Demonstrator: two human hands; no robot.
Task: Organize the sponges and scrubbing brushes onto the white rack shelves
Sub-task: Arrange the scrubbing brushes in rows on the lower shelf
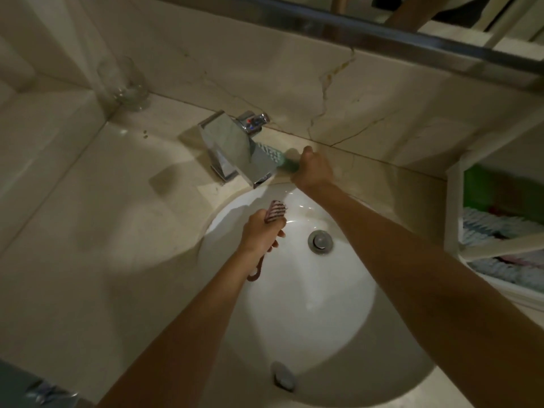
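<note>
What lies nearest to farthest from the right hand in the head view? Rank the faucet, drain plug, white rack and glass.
Measured from the right hand, which grips a green brush:
1. The faucet, just to its left.
2. The drain plug, below it in the basin.
3. The white rack, at the far right.
4. The glass, in the far-left back corner.

The square chrome faucet (232,148) stands just left of the right hand (313,169); the white rack shelves (452,213) stand well to its right.

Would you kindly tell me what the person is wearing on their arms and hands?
Both forearms are bare, with no sleeves in view. The left hand and right hand are ungloved; no watch, bracelet or ring shows in the dim picture.
</note>
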